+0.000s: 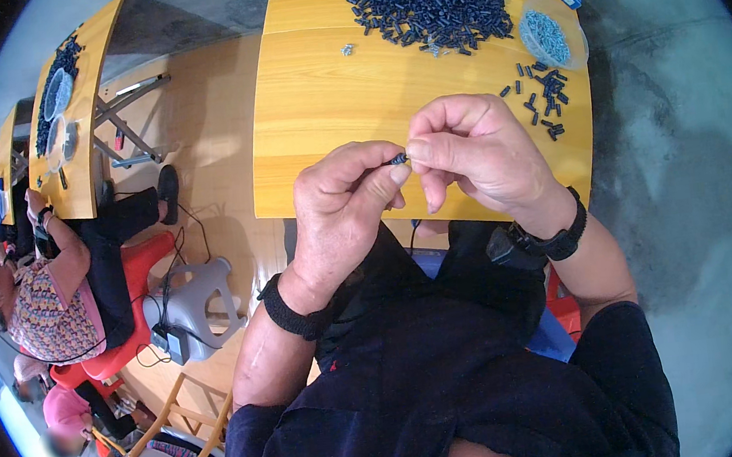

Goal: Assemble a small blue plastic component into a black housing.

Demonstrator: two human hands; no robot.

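Below, yellow table [317,100] (gray stool [191,305] leftward); left hand [344,191] gripping black piece [398,159], right hand [483,149] pinched at end.

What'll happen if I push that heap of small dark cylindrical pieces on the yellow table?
The heap of small dark cylindrical pieces would probably spread, since they lie loose. Single ones may roll, given their rounded shape. Each is likely light, being tiny beside the right hand.
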